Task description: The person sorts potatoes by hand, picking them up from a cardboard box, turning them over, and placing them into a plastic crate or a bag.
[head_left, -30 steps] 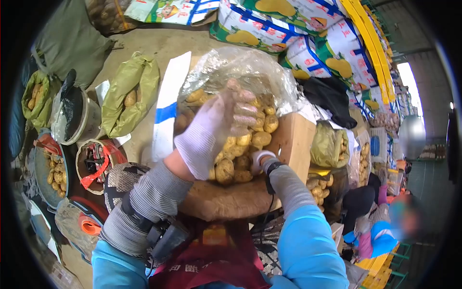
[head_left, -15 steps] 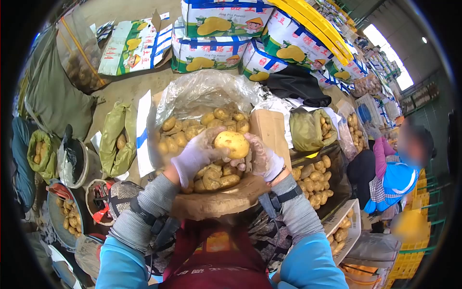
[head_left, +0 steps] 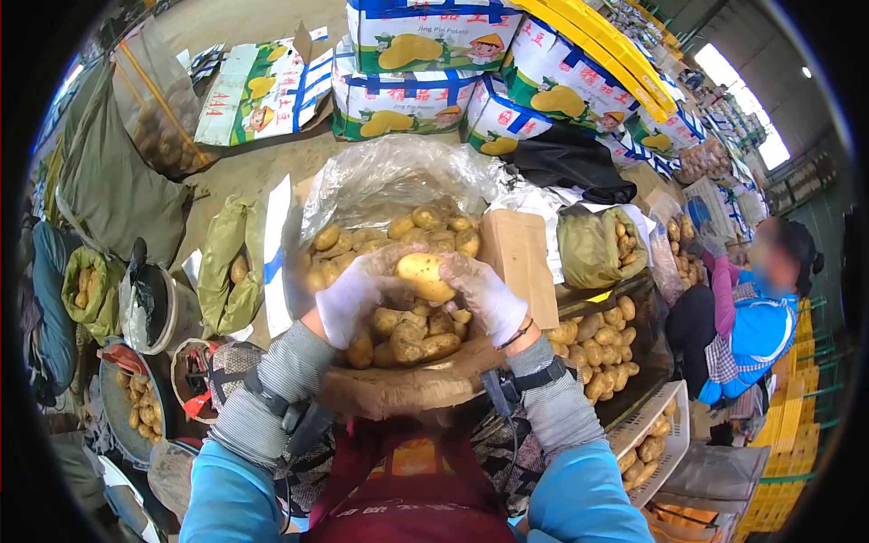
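Observation:
A yellow potato (head_left: 425, 276) is held between my two gloved hands, above an open box lined with clear plastic (head_left: 398, 176). My left hand (head_left: 358, 291) closes on the potato's left end, and my right hand (head_left: 489, 297) grips its right end. Both gloves are white and soiled at the fingers. Below and behind my hands, the box holds many loose potatoes (head_left: 407, 342). Its near edge is a brown, worn cardboard rim (head_left: 407, 385).
To the right stand a dark crate of potatoes (head_left: 597, 348), a white crate (head_left: 665, 443) and a green sack (head_left: 593, 244). Printed potato cartons (head_left: 412, 100) are stacked behind. A bucket (head_left: 163, 312) and green bag (head_left: 226, 271) lie left. A co-worker (head_left: 756, 308) sits at far right.
The potato has turned in my hands and now sits slightly lower and tilted. My right fingers have closed over its right end. The whole view has shifted a little.

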A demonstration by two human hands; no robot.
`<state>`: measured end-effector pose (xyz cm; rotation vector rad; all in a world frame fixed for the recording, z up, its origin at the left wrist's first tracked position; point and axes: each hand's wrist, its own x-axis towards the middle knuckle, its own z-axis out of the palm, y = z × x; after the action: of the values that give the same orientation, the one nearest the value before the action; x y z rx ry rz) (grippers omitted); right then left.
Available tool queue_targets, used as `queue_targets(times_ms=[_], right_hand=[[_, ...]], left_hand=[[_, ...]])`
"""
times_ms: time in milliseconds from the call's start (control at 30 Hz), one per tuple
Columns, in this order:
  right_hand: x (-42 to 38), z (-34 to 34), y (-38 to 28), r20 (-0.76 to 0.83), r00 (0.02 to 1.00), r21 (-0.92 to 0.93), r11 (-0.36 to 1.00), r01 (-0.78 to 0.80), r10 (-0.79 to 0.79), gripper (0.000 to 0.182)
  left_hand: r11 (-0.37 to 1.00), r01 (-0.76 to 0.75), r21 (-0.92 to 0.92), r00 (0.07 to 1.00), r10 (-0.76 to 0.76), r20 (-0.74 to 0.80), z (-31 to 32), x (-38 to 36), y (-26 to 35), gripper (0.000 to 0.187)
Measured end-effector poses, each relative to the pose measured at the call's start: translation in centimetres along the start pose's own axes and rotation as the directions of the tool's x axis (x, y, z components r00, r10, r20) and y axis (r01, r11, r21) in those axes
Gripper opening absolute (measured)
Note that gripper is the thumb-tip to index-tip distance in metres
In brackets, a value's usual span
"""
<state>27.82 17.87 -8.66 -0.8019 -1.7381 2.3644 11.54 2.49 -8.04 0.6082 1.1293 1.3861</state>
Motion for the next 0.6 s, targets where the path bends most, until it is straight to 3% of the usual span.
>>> queue_targets(times_ms=[167, 267, 367, 467, 533, 567, 600], right_hand=[[0.0, 0.3, -0.4, -0.023, 0.999, -0.235, 0.972, 0.019, -0.025, 0.046], [-0.4, 0.8, -0.4, -0.067, 0.997, -0.198, 0.98, 0.027, -0.041, 0.039], [-0.1, -0.5, 0.5, -0.031, 0.999, -0.063, 0.998, -0.017, 0.015, 0.044], [0.2, -1.2, -0.3, 0.061, 0.978, 0.065, 0.976, -0.206, 0.202, 0.049], [0.1, -0.5, -0.8, 0.071, 0.974, 0.027, 0.976, -0.217, 0.215, 0.049], [-0.1, -0.2, -0.9, 0.056, 0.975, 0.014, 0.976, -0.217, 0.216, 0.049], [0.2, -0.3, 0.7, 0.032, 0.994, -0.034, 0.994, -0.105, 0.106, 0.051]], left_hand=[[0.994, -0.039, 0.098, 0.999, 0.042, -0.026, 0.3, 0.1, -0.3, 0.054], [0.991, -0.06, 0.118, 0.997, 0.065, -0.037, 0.2, 0.2, -0.5, 0.053], [0.983, -0.068, 0.173, 0.997, 0.075, -0.033, -0.2, 0.1, -0.7, 0.051], [0.994, -0.042, 0.1, 0.999, 0.044, -0.011, -0.4, -0.1, -0.6, 0.05], [0.999, 0.041, 0.014, 0.999, -0.04, -0.007, 0.3, -0.7, 0.3, 0.048], [0.998, 0.03, 0.062, 0.998, -0.027, -0.05, 0.3, -0.7, 0.3, 0.047], [0.994, 0.018, 0.112, 0.998, -0.01, -0.068, 0.3, -0.4, 0.2, 0.046]])
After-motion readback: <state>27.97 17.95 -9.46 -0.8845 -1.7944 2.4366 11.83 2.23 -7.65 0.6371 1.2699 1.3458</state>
